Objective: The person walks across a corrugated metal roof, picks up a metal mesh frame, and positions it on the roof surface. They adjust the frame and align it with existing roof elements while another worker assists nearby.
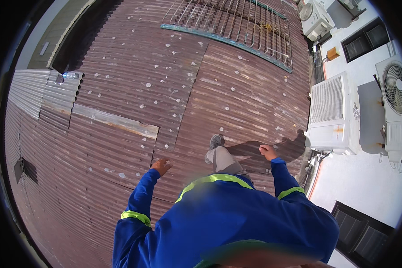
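Observation:
My left hand point(161, 166) hangs over the brown corrugated metal roof point(134, 62), holding nothing, its fingers loosely bent and apart. On the other side, my right hand point(267, 152) is held out with its fingers curled in; nothing shows in it. Both arms are in blue sleeves with yellow-green bands. Between the hands, my foot in a grey shoe point(216, 142) stands on the ridged sheets. Neither hand touches anything. The nearest thing to the right hand is my shadow on the roof, with a white air-conditioner unit point(329, 100) farther right.
A blue-edged metal grille point(228, 39) lies across the roof ahead, a yellow rope point(268, 27) on it. White outdoor fan units point(394, 85) hang on the right wall, above cables and pipes. At left are lighter roof sheets point(58, 94), a plastic bottle point(70, 76) and a raised flap point(18, 169).

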